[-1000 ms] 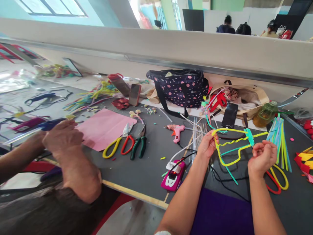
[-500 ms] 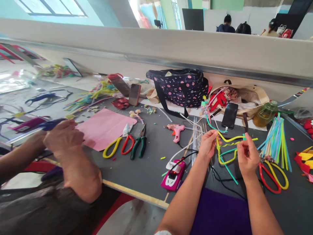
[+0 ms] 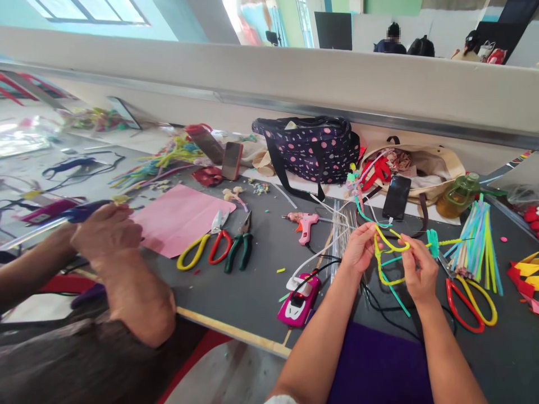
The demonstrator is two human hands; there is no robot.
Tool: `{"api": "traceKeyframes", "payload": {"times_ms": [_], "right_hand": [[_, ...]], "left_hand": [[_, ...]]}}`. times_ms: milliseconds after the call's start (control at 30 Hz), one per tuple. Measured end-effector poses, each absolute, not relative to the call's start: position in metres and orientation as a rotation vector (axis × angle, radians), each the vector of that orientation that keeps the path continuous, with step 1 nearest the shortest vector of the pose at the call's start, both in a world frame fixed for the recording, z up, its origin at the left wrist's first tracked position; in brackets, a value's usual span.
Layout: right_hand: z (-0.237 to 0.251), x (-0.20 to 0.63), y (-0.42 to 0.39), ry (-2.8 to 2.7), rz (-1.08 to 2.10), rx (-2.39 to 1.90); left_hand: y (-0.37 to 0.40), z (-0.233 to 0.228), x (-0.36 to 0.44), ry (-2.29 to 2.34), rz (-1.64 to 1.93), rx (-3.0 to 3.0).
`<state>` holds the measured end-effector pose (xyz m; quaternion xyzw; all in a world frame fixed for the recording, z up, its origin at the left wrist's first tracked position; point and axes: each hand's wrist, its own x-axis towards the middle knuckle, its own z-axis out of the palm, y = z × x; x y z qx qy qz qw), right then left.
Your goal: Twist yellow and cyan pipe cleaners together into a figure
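Above the bench [image 3: 252, 303] | left hand [image 3: 357, 249] pinching left corner of yellow pipe-cleaner frame [image 3: 389, 283] | right hand [image 3: 421, 268] pinching its bent strand [image 3: 391, 244], nearer the green wrapping [image 3: 432, 243] | frame between hands, long axis roughly left–right

A: Part status?
B: Yellow fuzzy-stem frame [image 3: 391, 245], bent into an irregular loop. Held up between left hand [image 3: 361, 249] and right hand [image 3: 421, 269], pinched by both.
A: Pose?
B: Upper strand sags between the two sets of fingertips; lower strand bends round underneath. Teal wrap [image 3: 432, 243] sits just past the right fingers, twisted yellow tail [image 3: 450, 242] pointing right, thin dark tip. Link to the loop hidden by the right hand.
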<state>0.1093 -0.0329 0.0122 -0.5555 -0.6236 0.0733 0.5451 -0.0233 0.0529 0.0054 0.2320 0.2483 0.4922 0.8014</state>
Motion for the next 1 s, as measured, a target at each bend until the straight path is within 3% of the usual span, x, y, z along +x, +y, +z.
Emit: {"api": "traceKeyframes", "payload": {"times_ms": [333, 700, 1000], "right_hand": [[0.008, 0.109, -0.028, -1.509, 0.075, -1.336], [0.006, 0.112, -0.028, -1.483, 0.004, -1.407], [0.006, 0.135, -0.021, -0.571, 0.218, -1.211]], "left_hand": [[0.046, 0.009, -0.024, 0.473, 0.852, 0.622], [0.05, 0.004, -0.023, 0.522, 0.96, 0.51], [0.06, 0.003, -0.03, 0.508, 1.024, 0.151]]}}
